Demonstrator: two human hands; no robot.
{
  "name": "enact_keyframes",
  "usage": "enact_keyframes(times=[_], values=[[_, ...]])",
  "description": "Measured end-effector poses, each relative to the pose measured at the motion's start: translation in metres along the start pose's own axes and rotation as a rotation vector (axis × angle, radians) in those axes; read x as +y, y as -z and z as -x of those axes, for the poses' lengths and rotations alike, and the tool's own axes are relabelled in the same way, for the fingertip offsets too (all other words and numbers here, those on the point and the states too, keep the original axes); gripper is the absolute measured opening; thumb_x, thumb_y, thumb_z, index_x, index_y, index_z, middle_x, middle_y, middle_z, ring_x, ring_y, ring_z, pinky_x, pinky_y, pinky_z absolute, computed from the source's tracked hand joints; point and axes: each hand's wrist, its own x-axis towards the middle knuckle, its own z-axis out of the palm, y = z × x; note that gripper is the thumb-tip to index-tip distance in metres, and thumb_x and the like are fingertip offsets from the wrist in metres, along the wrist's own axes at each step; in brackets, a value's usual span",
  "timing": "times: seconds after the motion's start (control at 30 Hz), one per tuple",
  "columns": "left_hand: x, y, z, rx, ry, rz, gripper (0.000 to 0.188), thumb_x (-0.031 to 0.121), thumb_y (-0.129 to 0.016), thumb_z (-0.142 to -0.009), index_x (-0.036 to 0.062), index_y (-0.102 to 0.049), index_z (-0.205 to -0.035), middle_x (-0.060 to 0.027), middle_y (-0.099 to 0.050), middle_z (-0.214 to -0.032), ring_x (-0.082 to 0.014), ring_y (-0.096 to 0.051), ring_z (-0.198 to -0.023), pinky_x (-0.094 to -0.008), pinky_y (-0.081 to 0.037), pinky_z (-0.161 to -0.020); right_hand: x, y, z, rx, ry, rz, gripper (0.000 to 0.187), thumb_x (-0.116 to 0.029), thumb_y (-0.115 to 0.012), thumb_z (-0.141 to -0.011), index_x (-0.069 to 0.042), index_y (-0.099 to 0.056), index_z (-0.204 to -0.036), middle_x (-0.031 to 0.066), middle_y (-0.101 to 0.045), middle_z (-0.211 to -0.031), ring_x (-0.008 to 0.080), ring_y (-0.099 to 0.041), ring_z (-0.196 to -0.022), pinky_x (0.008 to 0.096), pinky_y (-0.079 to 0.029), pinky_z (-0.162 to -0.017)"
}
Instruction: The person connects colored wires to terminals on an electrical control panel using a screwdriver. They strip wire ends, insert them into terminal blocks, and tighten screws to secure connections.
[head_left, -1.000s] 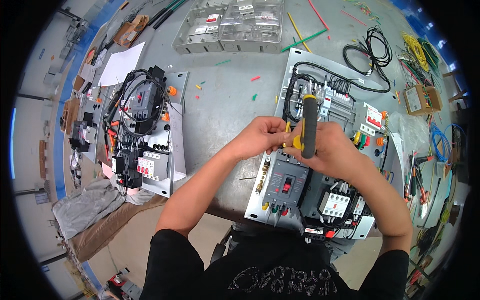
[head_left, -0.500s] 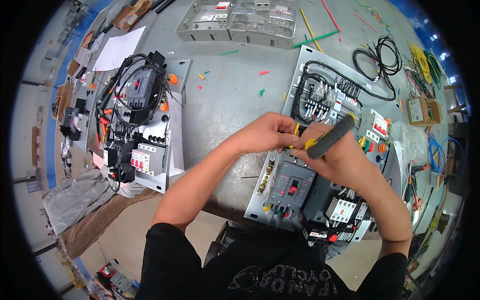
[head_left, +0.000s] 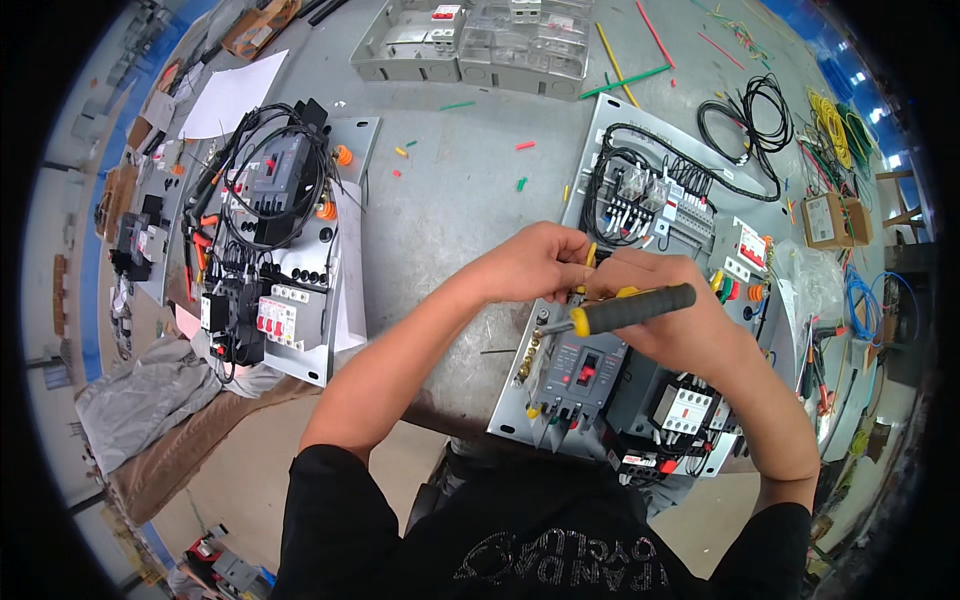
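Over the right-hand metal panel (head_left: 508,412), my two hands meet at the fingertips. My left hand (head_left: 532,266) is closed in a pinch on a thin yellow piece (head_left: 591,255), wire or tubing; I cannot tell which. My right hand (head_left: 685,335) is closed around a screwdriver (head_left: 640,308) with a black and yellow handle. The handle lies almost level, its metal shaft pointing left toward a brass terminal bar (head_left: 528,358). Whether the tip touches the bar is unclear. Just below the hands sits a grey circuit breaker (head_left: 580,370) with a red switch. My fingers hide part of the panel.
A second wired panel (head_left: 315,365) stands to the left under coiled black cable. Clear-lidded grey boxes (head_left: 525,45) are at the back. On the right lie black cable coils (head_left: 765,120), a cardboard box (head_left: 835,220) and blue wire (head_left: 862,305). Coloured scraps dot the table.
The screwdriver has swung from a steep slant to nearly level, and its shaft now shows on the left. My left hand has hardly moved. The view has shifted slightly.
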Motion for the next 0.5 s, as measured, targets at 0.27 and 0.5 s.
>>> enact_keyframes(times=[0.27, 0.5], values=[[0.012, 0.001, 0.007, -0.046, -0.002, -0.015, 0.010, 0.012, -0.071, -0.104, 0.0037, -0.069, -0.099, 0.0027, -0.068, -0.085, -0.0055, -0.061, -0.072, -0.0244, -0.052, -0.065, -0.004, 0.006, 0.003, -0.092, -0.001, -0.043, 0.039, -0.003, -0.074, -0.088, -0.011, -0.071, -0.126, 0.0094, -0.072, -0.095, 0.0359, -0.072, -0.082, 0.0440, -0.059, -0.071], [0.002, 0.003, -0.001, -0.047, 0.012, 0.006, 0.014, 0.016, -0.075, -0.103, 0.0041, -0.070, -0.097, 0.0026, -0.068, -0.082, -0.0057, -0.063, -0.069, -0.0247, -0.054, -0.063, -0.001, 0.005, -0.003, -0.051, 0.042, 0.104, 0.027, -0.012, -0.079, -0.090, -0.011, -0.073, -0.116, 0.0097, -0.073, -0.094, 0.0326, -0.074, -0.081, 0.0422, -0.060, -0.071]])
